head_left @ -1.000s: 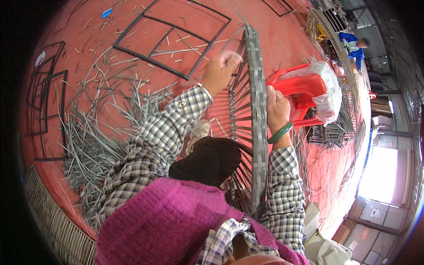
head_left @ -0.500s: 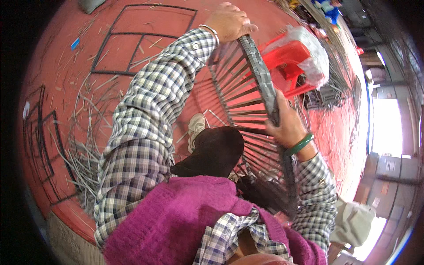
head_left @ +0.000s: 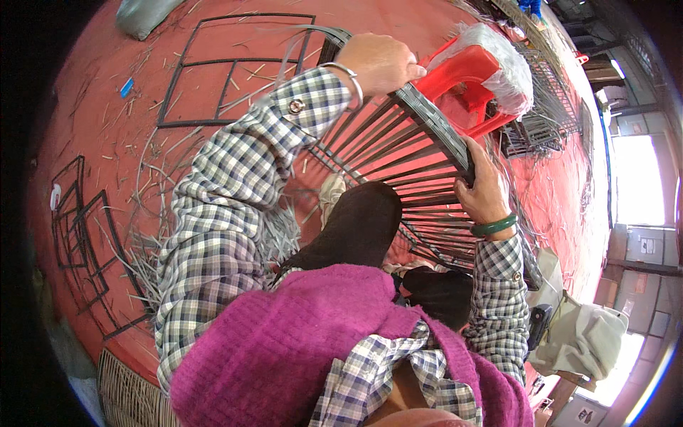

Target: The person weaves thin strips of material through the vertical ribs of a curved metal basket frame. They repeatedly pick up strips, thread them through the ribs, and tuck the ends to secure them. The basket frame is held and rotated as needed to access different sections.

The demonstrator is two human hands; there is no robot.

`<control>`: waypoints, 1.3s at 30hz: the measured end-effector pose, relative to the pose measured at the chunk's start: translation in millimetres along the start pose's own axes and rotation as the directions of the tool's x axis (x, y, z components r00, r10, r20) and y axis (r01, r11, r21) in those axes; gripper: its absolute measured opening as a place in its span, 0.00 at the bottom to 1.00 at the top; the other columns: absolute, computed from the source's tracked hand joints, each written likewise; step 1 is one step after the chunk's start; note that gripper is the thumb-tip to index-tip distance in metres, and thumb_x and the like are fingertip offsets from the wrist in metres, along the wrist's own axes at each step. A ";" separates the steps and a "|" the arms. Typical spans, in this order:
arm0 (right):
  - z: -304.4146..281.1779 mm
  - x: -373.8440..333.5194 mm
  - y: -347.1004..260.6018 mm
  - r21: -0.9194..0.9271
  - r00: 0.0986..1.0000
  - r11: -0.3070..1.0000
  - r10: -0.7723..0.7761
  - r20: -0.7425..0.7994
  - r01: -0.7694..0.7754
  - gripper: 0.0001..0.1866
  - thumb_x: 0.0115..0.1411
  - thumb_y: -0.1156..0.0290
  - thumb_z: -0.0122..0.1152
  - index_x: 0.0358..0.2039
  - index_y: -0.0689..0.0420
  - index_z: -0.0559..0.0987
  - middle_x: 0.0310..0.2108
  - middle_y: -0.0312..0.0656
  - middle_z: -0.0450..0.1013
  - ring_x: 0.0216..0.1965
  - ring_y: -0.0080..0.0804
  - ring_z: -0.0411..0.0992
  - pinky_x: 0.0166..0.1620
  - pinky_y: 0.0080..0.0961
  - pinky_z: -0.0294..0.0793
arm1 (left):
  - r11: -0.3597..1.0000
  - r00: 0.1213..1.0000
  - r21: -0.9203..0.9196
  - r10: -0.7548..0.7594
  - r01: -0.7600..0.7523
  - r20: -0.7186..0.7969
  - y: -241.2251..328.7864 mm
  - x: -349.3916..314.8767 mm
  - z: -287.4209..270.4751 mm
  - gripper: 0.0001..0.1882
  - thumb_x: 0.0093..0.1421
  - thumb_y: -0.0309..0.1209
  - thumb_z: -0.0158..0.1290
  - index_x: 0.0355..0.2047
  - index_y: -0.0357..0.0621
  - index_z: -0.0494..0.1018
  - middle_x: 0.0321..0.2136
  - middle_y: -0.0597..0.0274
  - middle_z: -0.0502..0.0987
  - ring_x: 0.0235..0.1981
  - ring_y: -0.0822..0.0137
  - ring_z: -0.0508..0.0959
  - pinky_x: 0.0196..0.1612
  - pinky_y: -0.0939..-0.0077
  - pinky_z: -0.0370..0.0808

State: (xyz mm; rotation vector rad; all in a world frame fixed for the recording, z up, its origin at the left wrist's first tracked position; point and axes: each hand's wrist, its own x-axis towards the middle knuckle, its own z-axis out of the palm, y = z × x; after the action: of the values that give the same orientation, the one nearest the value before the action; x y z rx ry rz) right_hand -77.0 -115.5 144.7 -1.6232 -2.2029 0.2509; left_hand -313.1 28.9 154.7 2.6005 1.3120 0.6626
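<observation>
A dark wicker frame (head_left: 437,127) with a grey-black woven rim and many thin slats fanning inward stands tilted over my knees. My left hand (head_left: 380,65) is closed on the upper part of its rim, knuckles up, with loose grey strips (head_left: 302,30) trailing just beyond it. Lower along the same rim, my right hand (head_left: 486,186) grips it with the thumb on the inner side and the fingers around the outer side. The frame's lower end is partly hidden behind my right forearm.
A red plastic stool (head_left: 466,75) with a wrapped seat stands just beyond the frame. Thin dark metal frames (head_left: 238,60) lie on the red floor at the left, among scattered strip scraps (head_left: 277,231). At the right sits a pale cloth-covered object (head_left: 587,338).
The frame has turned and tilted, showing more of its slatted face. My left hand has moved slightly right and down; my right hand has shifted right along with the rim.
</observation>
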 end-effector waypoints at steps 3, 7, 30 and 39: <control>-5.1 8.9 -15.4 0.101 0.998 0.993 -0.051 -0.037 0.054 0.25 0.49 0.67 0.58 0.48 0.60 0.70 0.41 0.53 0.70 0.44 0.50 0.69 0.47 0.38 0.68 | 0.999 0.999 -0.032 -0.033 0.033 0.004 10.7 3.1 -1.6 0.25 0.60 0.51 0.44 0.20 0.44 0.75 0.16 0.56 0.72 0.23 0.53 0.74 0.29 0.58 0.69; 9.6 47.2 -33.9 0.129 0.990 0.990 -0.036 -0.138 0.054 0.20 0.51 0.61 0.60 0.39 0.62 0.76 0.34 0.51 0.70 0.37 0.47 0.69 0.42 0.37 0.68 | 0.995 0.986 -0.072 -0.061 0.072 0.154 13.7 12.8 -7.0 0.25 0.60 0.52 0.43 0.22 0.44 0.75 0.15 0.56 0.73 0.22 0.54 0.75 0.28 0.59 0.68; 42.3 126.1 17.0 0.817 0.831 0.369 -0.173 0.529 -0.443 0.21 0.64 0.60 0.50 0.53 0.59 0.68 0.46 0.32 0.69 0.46 0.17 0.67 0.50 0.16 0.66 | 0.999 0.992 -0.018 -0.032 0.034 0.123 11.0 10.0 2.6 0.22 0.62 0.48 0.38 0.33 0.51 0.78 0.26 0.55 0.78 0.31 0.51 0.76 0.34 0.58 0.71; 34.4 122.4 6.9 0.793 0.802 0.368 -0.174 0.571 -0.485 0.23 0.64 0.56 0.48 0.52 0.59 0.70 0.46 0.34 0.70 0.46 0.18 0.67 0.50 0.17 0.66 | 0.997 0.995 -0.051 -0.058 0.062 0.077 16.3 6.1 -2.6 0.22 0.62 0.47 0.38 0.25 0.47 0.75 0.21 0.54 0.75 0.27 0.51 0.75 0.31 0.58 0.68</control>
State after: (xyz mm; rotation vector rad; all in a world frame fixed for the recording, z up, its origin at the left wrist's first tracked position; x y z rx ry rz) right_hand -115.9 5.4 135.8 -1.0783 -1.5337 1.9172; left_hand -299.3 23.7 164.3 2.5074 1.3252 0.5765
